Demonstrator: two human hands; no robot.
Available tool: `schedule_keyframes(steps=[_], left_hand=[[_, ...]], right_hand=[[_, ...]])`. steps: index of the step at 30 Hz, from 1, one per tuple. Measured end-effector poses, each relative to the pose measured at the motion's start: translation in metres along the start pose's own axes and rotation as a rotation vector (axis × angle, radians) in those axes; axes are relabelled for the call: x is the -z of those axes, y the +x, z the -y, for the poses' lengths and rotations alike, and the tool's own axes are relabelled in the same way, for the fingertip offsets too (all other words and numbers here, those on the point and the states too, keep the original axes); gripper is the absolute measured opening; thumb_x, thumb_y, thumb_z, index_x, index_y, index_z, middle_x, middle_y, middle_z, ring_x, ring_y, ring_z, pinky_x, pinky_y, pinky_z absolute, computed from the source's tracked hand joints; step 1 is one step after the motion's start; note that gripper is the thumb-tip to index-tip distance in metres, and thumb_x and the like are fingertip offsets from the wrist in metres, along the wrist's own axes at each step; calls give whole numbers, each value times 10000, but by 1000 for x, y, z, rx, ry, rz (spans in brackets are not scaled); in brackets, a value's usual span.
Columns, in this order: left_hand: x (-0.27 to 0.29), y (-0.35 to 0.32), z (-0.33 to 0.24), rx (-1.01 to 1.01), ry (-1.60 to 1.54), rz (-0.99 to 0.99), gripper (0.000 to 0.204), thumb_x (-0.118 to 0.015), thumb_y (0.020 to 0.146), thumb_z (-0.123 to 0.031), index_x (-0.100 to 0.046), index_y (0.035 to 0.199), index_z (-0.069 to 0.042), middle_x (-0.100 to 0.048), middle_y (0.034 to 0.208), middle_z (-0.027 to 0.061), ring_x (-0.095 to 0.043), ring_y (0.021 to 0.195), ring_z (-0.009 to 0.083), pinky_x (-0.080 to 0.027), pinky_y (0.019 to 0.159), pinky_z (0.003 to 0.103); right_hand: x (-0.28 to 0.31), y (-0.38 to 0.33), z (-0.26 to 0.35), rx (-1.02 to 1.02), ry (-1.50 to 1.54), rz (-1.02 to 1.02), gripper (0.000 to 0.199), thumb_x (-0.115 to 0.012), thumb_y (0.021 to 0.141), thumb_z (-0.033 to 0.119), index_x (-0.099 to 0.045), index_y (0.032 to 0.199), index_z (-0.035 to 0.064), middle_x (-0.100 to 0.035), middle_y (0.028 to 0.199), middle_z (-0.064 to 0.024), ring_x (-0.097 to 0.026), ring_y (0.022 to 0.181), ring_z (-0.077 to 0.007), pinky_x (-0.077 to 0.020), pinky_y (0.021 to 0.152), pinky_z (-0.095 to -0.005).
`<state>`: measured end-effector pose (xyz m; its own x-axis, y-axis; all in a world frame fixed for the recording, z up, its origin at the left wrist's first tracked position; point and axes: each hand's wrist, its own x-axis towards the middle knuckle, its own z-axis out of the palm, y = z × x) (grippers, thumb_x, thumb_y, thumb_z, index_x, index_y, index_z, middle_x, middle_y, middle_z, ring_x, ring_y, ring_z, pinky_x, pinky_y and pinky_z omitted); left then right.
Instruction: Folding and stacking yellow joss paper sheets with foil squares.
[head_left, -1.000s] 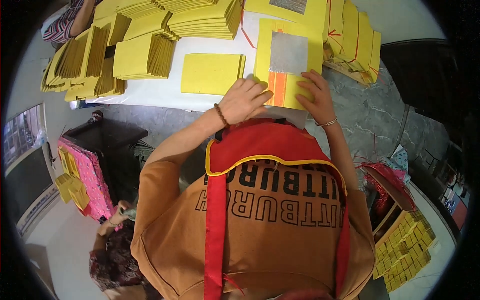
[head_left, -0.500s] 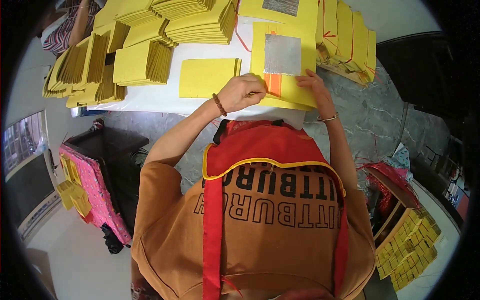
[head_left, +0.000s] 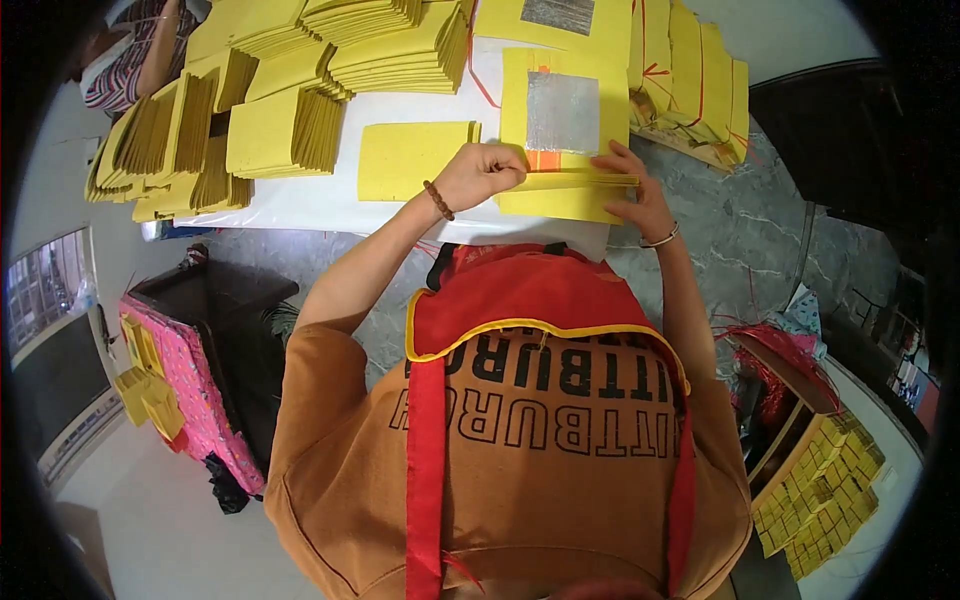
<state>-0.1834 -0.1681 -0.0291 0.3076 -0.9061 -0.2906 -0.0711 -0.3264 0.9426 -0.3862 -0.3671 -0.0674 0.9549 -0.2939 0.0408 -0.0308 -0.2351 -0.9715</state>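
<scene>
On the table in front of me lies a yellow paper sheet (head_left: pixel 513 120) with a silver rectangle (head_left: pixel 563 110) and an orange strip (head_left: pixel 543 160). Its near part stands up as a narrow yellow flap (head_left: pixel 575 182), seen nearly edge-on. My left hand (head_left: pixel 485 176) is closed in a pinch at the flap's left end. At the other end, my right hand (head_left: pixel 640 195) has its fingers on the far side and its thumb on the near side of the flap. A folded yellow piece (head_left: pixel 410 160) lies just left of my left hand.
Several stacks of folded yellow paper (head_left: pixel 285 130) cover the table's left side. Another yellow sheet with a silver patch (head_left: pixel 558 12) lies beyond mine. Red-tied yellow bundles (head_left: pixel 690 75) stand at the far right. A person's arm (head_left: pixel 160 45) shows at the far left.
The near part of the sheet has come up into a raised flap and covers part of the orange strip. My right thumb now shows on the flap's near side.
</scene>
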Motion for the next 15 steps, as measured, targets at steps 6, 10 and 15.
schedule_keyframes(steps=[6,10,15], left_hand=[[6,5,-3,-12,5,98,115,-579,796,-103,-627,789,2,-571,694,-9,-492,619,59,-414,561,224],[8,5,-11,59,10,124,136,-563,807,-118,-627,799,2,-563,688,-15,-488,615,51,-419,560,223],[6,2,-13,104,50,123,144,-559,816,-129,-629,825,-4,-576,699,9,-503,620,60,-426,564,230]], right_hand=[[-3,3,-4,11,-60,-10,490,-704,665,71,-570,1136,104,-512,1228,-42,-331,1273,-265,-301,1035,-368],[-4,3,-3,-10,-78,-27,492,-704,666,73,-568,1138,102,-527,1211,-37,-338,1268,-270,-298,1036,-371],[0,2,-10,30,-50,-16,337,-671,731,77,-614,1063,81,-545,1194,-38,-373,1241,-252,-330,1003,-353]])
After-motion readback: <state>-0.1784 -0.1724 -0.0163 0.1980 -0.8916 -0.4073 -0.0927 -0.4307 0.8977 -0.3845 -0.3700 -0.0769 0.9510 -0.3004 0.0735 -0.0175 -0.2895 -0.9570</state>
